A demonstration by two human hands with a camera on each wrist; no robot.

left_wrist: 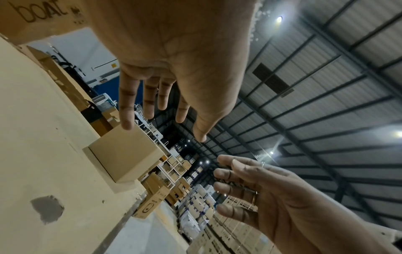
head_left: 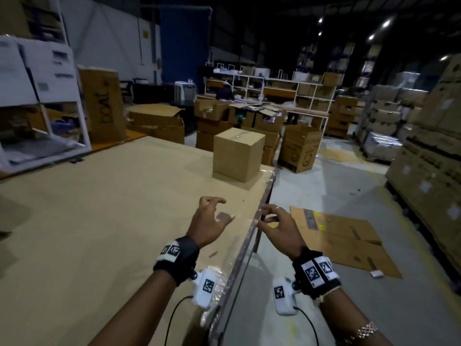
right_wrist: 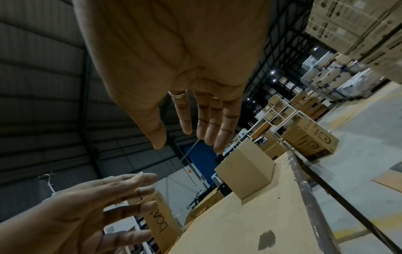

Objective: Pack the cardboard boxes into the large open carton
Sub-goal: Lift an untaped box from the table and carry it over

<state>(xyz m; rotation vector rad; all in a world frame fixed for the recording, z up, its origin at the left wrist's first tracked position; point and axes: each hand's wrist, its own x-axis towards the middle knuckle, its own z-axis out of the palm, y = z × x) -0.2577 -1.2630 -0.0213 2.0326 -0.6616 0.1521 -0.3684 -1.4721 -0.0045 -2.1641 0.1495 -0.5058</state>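
fingers (head_left: 217,201) on both hands are spread and loosely curled, holding nothing — left hand (head_left: 209,222) hovers over the table (head_left: 99,221), right hand (head_left: 279,224) just past its edge, palms roughly facing each other, both reaching forward. the box (head_left: 238,154) sits shut near the table's far right corner, well apart from the hands. risk as i see it: it's close to the edge, so a lopsided grab or a nudge from the left could tip it off — and smooth sides can slip. the open carton (head_left: 300,148) on the floor past the corner may be the target, can't tell.
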